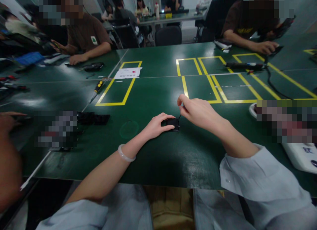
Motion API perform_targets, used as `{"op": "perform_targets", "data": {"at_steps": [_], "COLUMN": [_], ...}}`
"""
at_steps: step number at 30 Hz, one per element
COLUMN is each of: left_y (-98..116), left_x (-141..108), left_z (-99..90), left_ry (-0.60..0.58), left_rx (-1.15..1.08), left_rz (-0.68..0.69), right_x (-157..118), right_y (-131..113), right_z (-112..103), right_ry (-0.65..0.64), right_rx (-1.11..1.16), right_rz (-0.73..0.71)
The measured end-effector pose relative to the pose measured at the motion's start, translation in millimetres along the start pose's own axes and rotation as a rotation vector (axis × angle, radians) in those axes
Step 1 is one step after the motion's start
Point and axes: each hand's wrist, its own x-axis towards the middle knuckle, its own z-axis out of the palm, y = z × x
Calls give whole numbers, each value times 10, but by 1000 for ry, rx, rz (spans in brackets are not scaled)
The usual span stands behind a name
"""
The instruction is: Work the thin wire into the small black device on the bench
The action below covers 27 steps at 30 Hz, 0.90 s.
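On the green table, a small black rectangular part [172, 123] lies in the grip of my left hand [158, 125], its thumb along the near side and its fingers along the far side. My right hand [198, 109] is closed just above the part's right end. From its fingertips a thin dark tool [179, 117] points down at the part's right edge. Most of that tool is hidden by the fingers, so its exact kind does not show.
A yellow-and-black screwdriver [98, 88] and a white paper [127, 73] lie beyond my left hand. Black parts [101, 119] sit to the left, near a neighbour's arm [8, 157]. At right stands a white tray [300, 157]. Across the table, two people work beside a corded black tool [244, 65].
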Motion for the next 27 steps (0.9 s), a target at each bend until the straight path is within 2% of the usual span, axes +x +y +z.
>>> {"op": "perform_targets", "data": {"at_steps": [13,27], "left_y": [3,-19], "left_x": [2,-2], "left_z": [-12,8], "left_ry": [-7,2], "left_rx": [13,18], "left_rz": [-4,3], "right_x": [11,2], "right_y": [-13,-11], "right_z": [-3,-22], "right_ry": [-31,-31], "right_rx": [-30,35], "right_rz": [13,0]}}
